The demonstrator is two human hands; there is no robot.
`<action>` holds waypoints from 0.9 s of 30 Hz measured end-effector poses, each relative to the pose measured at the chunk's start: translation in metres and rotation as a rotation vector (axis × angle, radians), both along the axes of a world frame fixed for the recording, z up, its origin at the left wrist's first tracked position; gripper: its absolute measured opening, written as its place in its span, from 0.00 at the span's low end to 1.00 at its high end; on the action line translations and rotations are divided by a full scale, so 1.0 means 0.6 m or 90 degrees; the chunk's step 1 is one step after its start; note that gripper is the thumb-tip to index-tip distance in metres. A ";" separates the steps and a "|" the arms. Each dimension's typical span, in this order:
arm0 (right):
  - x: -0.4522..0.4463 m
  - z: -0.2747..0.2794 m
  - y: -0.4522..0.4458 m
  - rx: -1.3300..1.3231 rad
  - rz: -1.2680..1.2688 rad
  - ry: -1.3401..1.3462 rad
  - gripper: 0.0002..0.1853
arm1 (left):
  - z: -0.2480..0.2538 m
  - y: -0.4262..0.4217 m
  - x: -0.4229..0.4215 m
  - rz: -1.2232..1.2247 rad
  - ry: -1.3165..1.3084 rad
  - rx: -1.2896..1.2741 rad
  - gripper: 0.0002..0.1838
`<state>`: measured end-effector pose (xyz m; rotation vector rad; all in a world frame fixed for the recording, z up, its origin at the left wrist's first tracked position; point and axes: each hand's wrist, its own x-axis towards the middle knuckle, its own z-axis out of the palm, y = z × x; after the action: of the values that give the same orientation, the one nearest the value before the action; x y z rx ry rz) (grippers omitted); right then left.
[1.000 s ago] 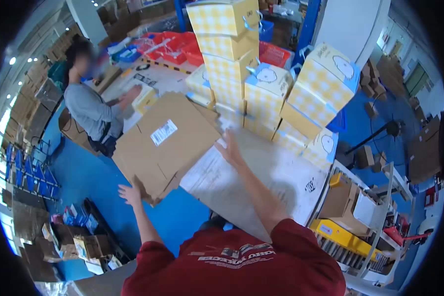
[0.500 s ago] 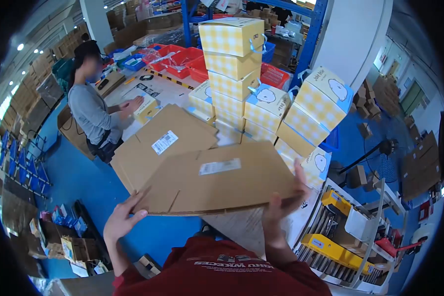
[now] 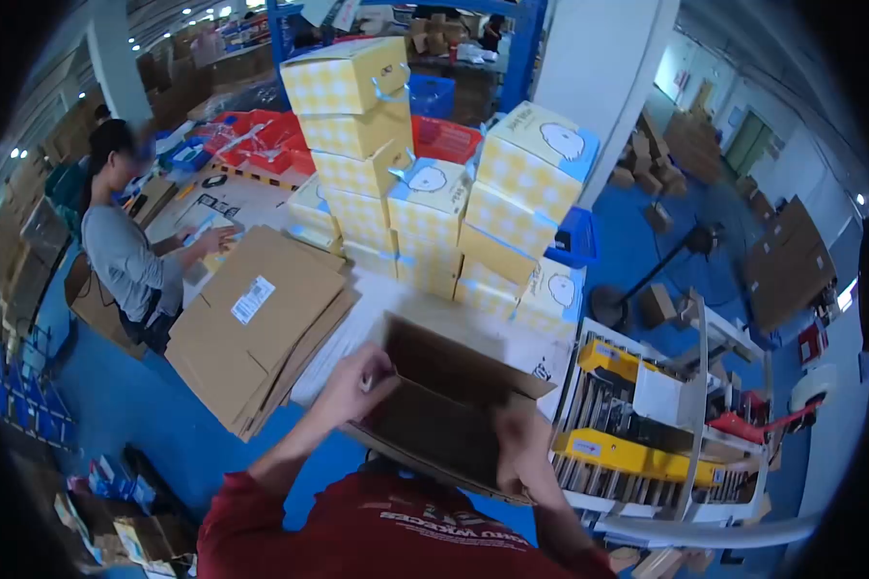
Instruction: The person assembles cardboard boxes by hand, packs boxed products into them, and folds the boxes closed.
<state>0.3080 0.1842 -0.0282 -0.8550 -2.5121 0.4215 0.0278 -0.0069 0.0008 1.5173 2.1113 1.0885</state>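
Note:
A brown cardboard box (image 3: 434, 425), partly unfolded and open toward me, is held between my hands in front of my chest. My left hand (image 3: 359, 386) grips its left edge, fingers curled over the cardboard. At the right side my right hand (image 3: 526, 449) is closed on the box, somewhat blurred. Left of the box, a stack of flat cardboard sheets (image 3: 261, 323) with a white label on top lies at the table's edge. Behind it stand stacked yellow-checked boxes (image 3: 357, 135), and more checked boxes (image 3: 526, 183) rise to the right.
A co-worker in grey (image 3: 126, 241) stands at the table's left side, hands near a small box. Red bins (image 3: 261, 135) sit at the back of the table (image 3: 396, 289). On the right are a roller conveyor with yellow parts (image 3: 637, 458) and a black stand (image 3: 657, 265).
A flat cardboard piece came off the stack into my hands and is now opened into a box shape. The view has turned to the right.

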 end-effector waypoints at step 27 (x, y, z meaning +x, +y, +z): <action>0.063 -0.113 0.198 -0.285 -0.184 0.297 0.26 | -0.320 -0.016 -0.035 0.081 -0.844 0.042 0.33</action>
<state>0.3456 0.3029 -0.0957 -1.1125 -1.8588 0.9776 0.0071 -0.0166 -0.1913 0.3431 1.1913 1.5641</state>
